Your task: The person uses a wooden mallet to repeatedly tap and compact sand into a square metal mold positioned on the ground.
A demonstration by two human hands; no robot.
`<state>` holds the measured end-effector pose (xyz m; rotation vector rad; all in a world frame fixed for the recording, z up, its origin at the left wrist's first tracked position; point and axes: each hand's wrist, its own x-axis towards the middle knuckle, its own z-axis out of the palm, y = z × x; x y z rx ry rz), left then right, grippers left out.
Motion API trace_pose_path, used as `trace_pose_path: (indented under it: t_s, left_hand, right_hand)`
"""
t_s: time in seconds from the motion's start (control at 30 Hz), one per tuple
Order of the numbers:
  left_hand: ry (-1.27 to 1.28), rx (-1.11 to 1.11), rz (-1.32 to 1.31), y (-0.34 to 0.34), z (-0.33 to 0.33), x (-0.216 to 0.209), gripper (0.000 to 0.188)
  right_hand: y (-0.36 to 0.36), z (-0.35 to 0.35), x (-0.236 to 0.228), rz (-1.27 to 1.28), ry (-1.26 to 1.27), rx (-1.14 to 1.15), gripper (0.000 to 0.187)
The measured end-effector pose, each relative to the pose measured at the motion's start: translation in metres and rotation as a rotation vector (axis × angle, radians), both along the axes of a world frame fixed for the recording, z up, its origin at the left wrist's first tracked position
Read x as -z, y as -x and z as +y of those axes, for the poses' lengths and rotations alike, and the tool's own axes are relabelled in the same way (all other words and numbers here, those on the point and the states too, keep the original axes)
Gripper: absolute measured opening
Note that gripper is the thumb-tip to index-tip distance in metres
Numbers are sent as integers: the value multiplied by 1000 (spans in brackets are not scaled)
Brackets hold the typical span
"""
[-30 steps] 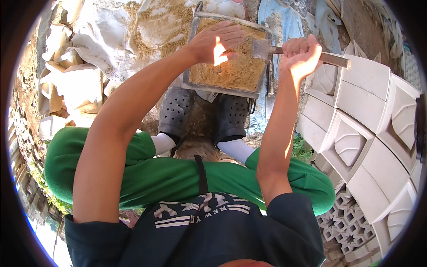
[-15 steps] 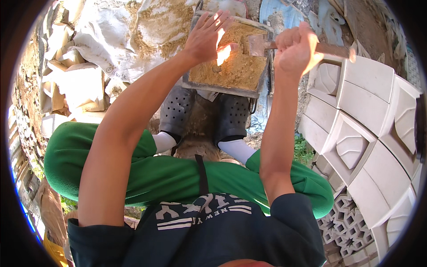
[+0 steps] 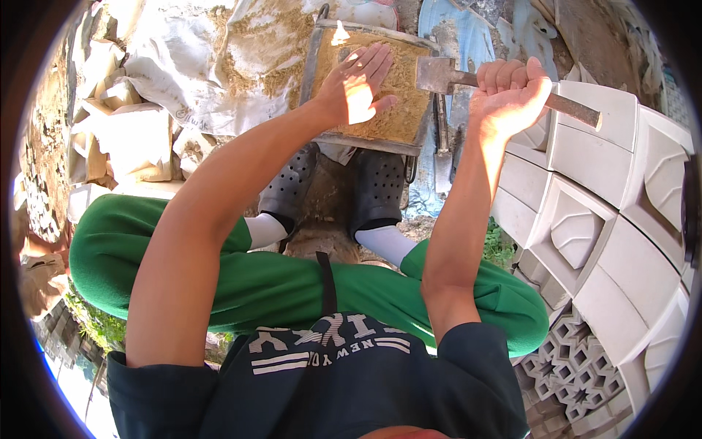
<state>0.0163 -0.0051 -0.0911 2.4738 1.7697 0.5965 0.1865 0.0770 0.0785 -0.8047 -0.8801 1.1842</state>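
Probably levelling sand [image 3: 406,99] in frame [image 3: 369,142]: left hand [image 3: 356,86] flattened over frame's middle, right hand [image 3: 510,95] clutching hammer [image 3: 436,74] at frame's right; next move needs clearance.

The left arm [image 3: 219,186] is slanting inward, the left hand [image 3: 354,85] facing palm-down, fingers [image 3: 375,58] extending, thumb [image 3: 383,104] standing apart, while the right arm [image 3: 463,212] is angling forward, the right hand [image 3: 510,96] making a fist

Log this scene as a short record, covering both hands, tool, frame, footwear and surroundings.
Left hand: open over tan fill; contact unclear
Right hand: closed around hammer handle
Hammer head: at frame's right side
Frame: dark-rimmed, holding fill
Footwear: dark clogs, near frame edge
Right side: white blocks
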Motion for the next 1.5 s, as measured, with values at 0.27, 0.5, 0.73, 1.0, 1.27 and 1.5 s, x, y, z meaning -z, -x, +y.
trace_pose_path:
  t_s: [0.27,0.5,0.73,1.0,1.27,1.5]
  left_hand:
    - [-6,-101,-152,29,0,-4,85]
    - [54,-184,-146,28,-5,-1,89]
    - [80,-224,-117,27,-5,-5,90]
    - [109,-137,157,2,3,-8,97]
    - [149,-205,73,36,-8,-3,105]
    - [131,-263,-20,34,-8,-10,105]
  right_hand:
    - [48,7,14,-89,-17,60,44]
    - [67,20,25,-137,-18,-80,46]
    - [74,11,20,-239,70,-34,45]
    - [42,4,-11,-51,83,30,39]
    - [66,-6,29,-207,28,-16,47]
    - [58,-8,32,-186,-24,-69,46]
